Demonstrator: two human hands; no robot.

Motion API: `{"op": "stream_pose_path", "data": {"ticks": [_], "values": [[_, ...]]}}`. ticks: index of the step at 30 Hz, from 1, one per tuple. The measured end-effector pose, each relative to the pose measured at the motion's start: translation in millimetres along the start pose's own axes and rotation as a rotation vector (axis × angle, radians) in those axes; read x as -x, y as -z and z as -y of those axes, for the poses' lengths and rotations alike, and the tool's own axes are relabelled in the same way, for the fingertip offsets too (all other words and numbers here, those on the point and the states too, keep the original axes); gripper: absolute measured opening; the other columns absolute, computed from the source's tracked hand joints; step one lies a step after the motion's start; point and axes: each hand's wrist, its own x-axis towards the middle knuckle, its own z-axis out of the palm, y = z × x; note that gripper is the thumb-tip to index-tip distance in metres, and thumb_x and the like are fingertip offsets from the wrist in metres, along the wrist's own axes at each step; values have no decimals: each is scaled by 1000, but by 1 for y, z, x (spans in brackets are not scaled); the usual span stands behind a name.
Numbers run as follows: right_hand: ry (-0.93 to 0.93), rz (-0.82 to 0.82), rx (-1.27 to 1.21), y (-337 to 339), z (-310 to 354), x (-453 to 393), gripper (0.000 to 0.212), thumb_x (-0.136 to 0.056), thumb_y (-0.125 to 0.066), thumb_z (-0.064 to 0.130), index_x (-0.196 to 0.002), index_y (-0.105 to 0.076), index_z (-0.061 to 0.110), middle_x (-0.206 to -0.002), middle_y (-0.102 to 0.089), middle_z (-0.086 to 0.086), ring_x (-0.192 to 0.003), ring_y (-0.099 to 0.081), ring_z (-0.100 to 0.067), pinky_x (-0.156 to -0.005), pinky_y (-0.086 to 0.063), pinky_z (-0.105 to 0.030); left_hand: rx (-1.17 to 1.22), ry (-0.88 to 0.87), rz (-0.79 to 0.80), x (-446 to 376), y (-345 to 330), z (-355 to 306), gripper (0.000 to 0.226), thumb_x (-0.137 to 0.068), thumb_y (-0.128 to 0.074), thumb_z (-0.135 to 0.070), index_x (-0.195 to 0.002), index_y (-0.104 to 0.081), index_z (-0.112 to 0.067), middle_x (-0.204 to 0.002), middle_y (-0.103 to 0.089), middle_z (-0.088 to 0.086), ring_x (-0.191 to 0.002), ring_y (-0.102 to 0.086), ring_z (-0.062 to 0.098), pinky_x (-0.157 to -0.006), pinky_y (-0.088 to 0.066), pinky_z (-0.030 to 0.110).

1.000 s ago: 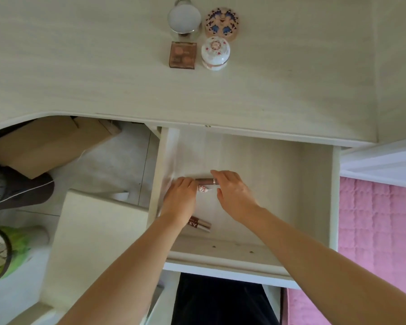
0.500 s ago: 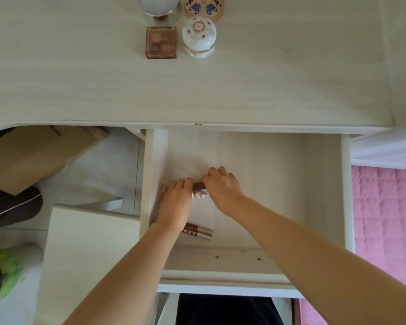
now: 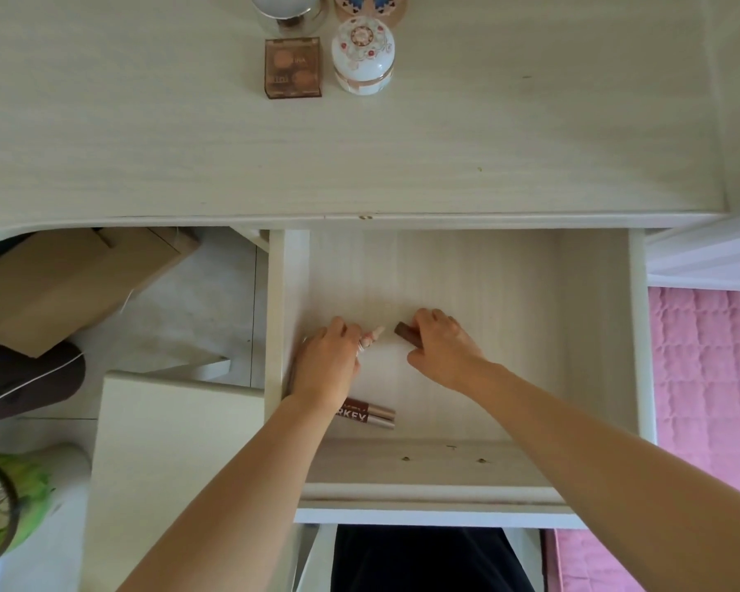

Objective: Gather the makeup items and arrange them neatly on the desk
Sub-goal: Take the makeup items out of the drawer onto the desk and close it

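Note:
Both hands are inside the open drawer (image 3: 594,335). My left hand (image 3: 325,365) grips a small pale pink tube (image 3: 371,337) whose tip pokes out between its fingers. My right hand (image 3: 441,348) grips a dark brown stick (image 3: 406,333), one end showing. The two items sit a short gap apart. A brown and silver tube pair (image 3: 370,414) lies on the drawer floor under my left wrist. On the desk (image 3: 530,143) at the back stand a brown palette (image 3: 293,68), a white decorated jar (image 3: 363,57), a silver round compact (image 3: 287,8) and a patterned round case (image 3: 370,6).
A cardboard box (image 3: 73,284) lies on the floor left of the drawer. A pale stool top (image 3: 172,463) stands below it, a green container (image 3: 9,502) at the lower left. A pink quilt (image 3: 710,399) lies to the right.
The two hands, close together on the items before, have drawn apart, each holding one piece. The view has tilted down, so the desk items sit higher in frame.

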Motion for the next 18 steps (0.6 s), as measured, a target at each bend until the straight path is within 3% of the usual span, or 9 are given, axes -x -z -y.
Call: {"op": "stream_pose_path", "data": {"ticks": [2, 5, 9, 11, 15, 18], "values": [[-31, 53, -69, 1, -8, 7, 25, -84, -55, 19, -105, -46, 13, -102, -50, -4, -90, -51, -23, -73, -43, -31, -2, 52, 4, 1, 2, -1, 22, -85, -59, -11, -107, -58, -10, -106, -52, 8, -68, -58, 26, -53, -38, 31], [-63, 92, -161, -4, -15, 18, 11, -90, -46, 16, -101, -49, 15, -95, -54, -4, -79, -53, -19, -66, -45, -30, 17, 94, 97, -1, 3, 0, 25, -90, -50, -15, -114, -49, -11, -111, -49, 7, -72, -54, 22, -57, -44, 33], [-59, 134, -182, -17, -10, 29, 18, -96, -42, 20, -105, -56, 15, -92, -57, -5, -75, -57, -20, -65, -49, -30, 183, 126, 236, -1, -1, 1, 23, -87, -45, -6, -110, -43, -11, -93, -60, 9, -66, -56, 26, -49, -44, 34], [-6, 189, -165, -25, -2, 36, 12, -93, -45, 18, -97, -57, 18, -90, -57, -4, -76, -57, -20, -64, -48, -30, 184, 130, 335, 1, 0, 0, 26, -87, -49, -6, -111, -44, -13, -85, -58, 4, -65, -55, 23, -49, -39, 30], [163, 314, -45, -40, 16, 49, 10, -88, -51, 21, -88, -60, 19, -93, -59, -5, -84, -57, -24, -73, -50, -35, 122, 97, 418, 4, -4, 1, 27, -86, -57, -5, -111, -51, -14, -99, -63, 4, -83, -59, 24, -57, -38, 30], [216, 362, -7, -51, 20, 49, 21, -90, -50, 26, -70, -55, 24, -94, -61, -7, -85, -57, -27, -71, -46, -33, 133, 85, 477, 3, -7, 1, 18, -85, -58, -5, -96, -48, -15, -99, -63, 8, -87, -59, 28, -60, -39, 32]]}}
